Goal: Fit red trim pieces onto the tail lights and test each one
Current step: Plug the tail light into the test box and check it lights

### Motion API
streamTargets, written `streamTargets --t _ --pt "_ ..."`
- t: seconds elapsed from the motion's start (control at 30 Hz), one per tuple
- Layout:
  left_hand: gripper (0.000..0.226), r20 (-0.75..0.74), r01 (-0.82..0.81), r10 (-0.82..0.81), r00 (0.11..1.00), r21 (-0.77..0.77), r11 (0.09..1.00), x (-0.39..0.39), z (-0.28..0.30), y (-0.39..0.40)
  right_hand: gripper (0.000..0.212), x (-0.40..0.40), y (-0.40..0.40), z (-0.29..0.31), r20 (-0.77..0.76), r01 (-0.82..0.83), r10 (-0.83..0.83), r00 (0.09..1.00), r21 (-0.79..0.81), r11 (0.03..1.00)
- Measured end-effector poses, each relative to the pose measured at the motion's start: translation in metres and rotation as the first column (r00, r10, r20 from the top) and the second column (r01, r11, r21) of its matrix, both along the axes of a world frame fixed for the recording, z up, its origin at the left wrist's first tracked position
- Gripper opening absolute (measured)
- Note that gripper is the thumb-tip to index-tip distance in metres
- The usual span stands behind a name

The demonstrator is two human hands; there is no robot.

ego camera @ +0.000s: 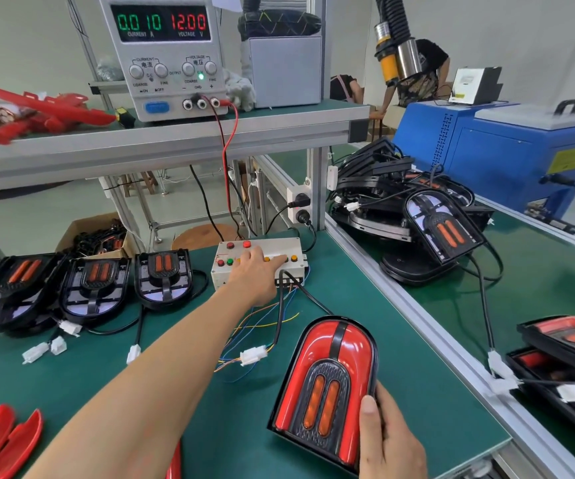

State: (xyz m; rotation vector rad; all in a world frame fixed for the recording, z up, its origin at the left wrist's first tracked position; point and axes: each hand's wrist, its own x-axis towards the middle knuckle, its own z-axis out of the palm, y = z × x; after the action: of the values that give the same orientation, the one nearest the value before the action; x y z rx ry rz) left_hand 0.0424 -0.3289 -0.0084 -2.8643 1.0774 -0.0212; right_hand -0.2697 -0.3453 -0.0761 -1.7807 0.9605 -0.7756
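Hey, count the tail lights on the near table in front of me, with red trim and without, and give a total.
Tail lights without red trim: 3 showing
Tail light with red trim, in the right hand: 1
Total: 4

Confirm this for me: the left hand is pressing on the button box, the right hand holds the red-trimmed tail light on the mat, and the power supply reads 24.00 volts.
Not quite. The head view shows the power supply reading 12.00 volts, not 24.00. The rest stands: the left hand presses on the button box, and the right hand holds the red-trimmed tail light on the mat.
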Motion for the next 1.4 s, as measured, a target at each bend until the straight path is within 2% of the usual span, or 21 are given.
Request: streamTargets --t 0.13,0.4,0.57,0.73,0.87,0.93,1.0,1.07,1.13,1.2,1.33,1.4 --pt "0.075 -0.009 -0.039 0.039 0.999 0.007 0.999 0.000 -0.002 -0.003 0.054 0.001 -0.002 0.001 0.020 0.014 -0.014 1.000 0.001 1.000" --pt "0.078 0.024 -0.032 0.032 0.999 0.018 0.999 0.000 -0.007 -0.002 0.038 0.000 0.002 0.002 0.028 0.017 -0.017 0.999 0.003 1.000" --pt "0.081 0.054 -0.054 0.051 0.997 0.045 0.998 0.000 -0.011 -0.002 0.053 0.000 0.002 0.004 0.037 0.036 -0.035 0.999 -0.012 0.999" --pt "0.082 0.052 -0.050 0.048 0.997 0.044 0.998 0.000 -0.012 -0.002 0.045 0.000 0.002 0.004 0.049 0.043 -0.042 0.998 -0.013 0.999" --pt "0.086 0.019 -0.029 0.028 0.999 0.048 0.998 -0.003 -0.008 0.001 0.048 0.000 0.004 0.006 0.054 0.035 -0.035 0.998 0.006 0.999" --pt "0.083 -0.043 -0.002 0.000 0.999 -0.047 0.999 -0.005 -0.003 0.006 0.047 0.000 0.005 0.008 0.043 0.035 -0.036 0.998 0.023 0.999" --pt "0.069 -0.086 0.007 -0.029 0.996 -0.249 0.968 -0.011 0.004 0.018 0.049 -0.001 0.006 0.010 0.035 0.033 -0.034 0.999 0.034 0.999" --pt "0.040 -0.055 0.028 -0.062 0.997 -0.478 0.878 -0.022 0.009 0.034 0.054 -0.001 0.006 0.012 0.037 0.035 -0.037 0.999 0.046 0.998" --pt "0.023 -0.109 0.007 -0.095 0.989 -0.619 0.785 -0.041 0.014 0.053 0.059 -0.001 0.006 0.014 0.029 0.040 -0.042 0.999 0.051 0.998" --pt "0.026 -0.216 -0.038 -0.136 0.967 -0.648 0.761 -0.061 0.017 0.076 0.058 -0.001 0.006 0.016 0.004 0.033 -0.033 0.999 0.050 0.998" --pt "0.016 -0.336 -0.027 -0.201 0.920 -0.566 0.824 -0.093 0.015 0.125 0.044 -0.002 0.004 0.023 -0.049 0.026 -0.022 0.999 0.071 0.997" --pt "0.025 -0.344 0.020 -0.238 0.908 -0.532 0.847 -0.105 0.011 0.141 0.043 -0.003 0.004 0.026 -0.095 0.016 -0.008 0.995 0.082 0.997"
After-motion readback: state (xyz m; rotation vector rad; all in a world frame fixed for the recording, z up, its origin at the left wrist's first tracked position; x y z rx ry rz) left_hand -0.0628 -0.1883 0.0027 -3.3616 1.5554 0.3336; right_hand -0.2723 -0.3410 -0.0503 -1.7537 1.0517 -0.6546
